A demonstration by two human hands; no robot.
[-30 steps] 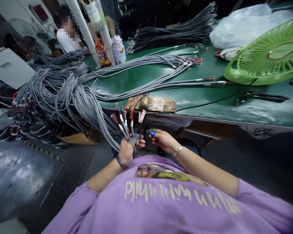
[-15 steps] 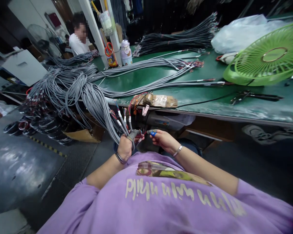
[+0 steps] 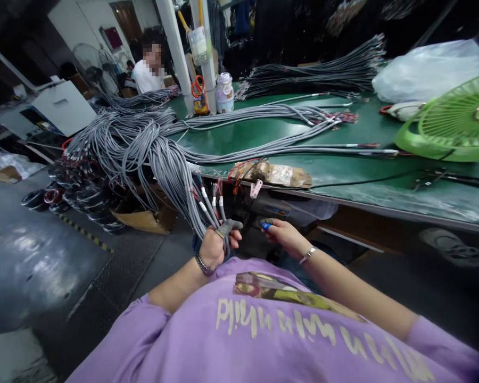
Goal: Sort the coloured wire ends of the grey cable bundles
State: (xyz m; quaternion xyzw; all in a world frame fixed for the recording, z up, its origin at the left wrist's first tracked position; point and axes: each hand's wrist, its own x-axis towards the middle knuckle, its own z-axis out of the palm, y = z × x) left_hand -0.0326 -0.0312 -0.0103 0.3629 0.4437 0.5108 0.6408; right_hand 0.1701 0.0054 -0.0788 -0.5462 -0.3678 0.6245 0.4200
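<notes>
My left hand (image 3: 214, 246), in a grey thumb cover, is closed round several grey cables (image 3: 186, 205) in front of the bench edge. The cables' stripped ends (image 3: 215, 190) stand up beyond that hand, with coloured wires and white bands. To its right, a short gap away, is my right hand (image 3: 285, 235). Its thumb and finger are pinched together, with blue and grey covers on the tips. What lies between those fingertips, if anything, is too small to make out. The cables run up from my left hand into a large grey cable bundle (image 3: 143, 133) hanging over the bench.
On the green bench (image 3: 231, 135) lie a wooden block (image 3: 289, 174) with tape, pliers (image 3: 431, 178) and dark cable bundles (image 3: 311, 74). A green fan (image 3: 451, 119) stands at the right. A bottle (image 3: 224, 94) and scissors (image 3: 198, 85) are near the post. A person (image 3: 148, 74) sits beyond.
My right hand has drawn away from my left, widening the gap. Coloured wire ends seen between the hands earlier no longer show there. The whole view has shifted as my head turned left.
</notes>
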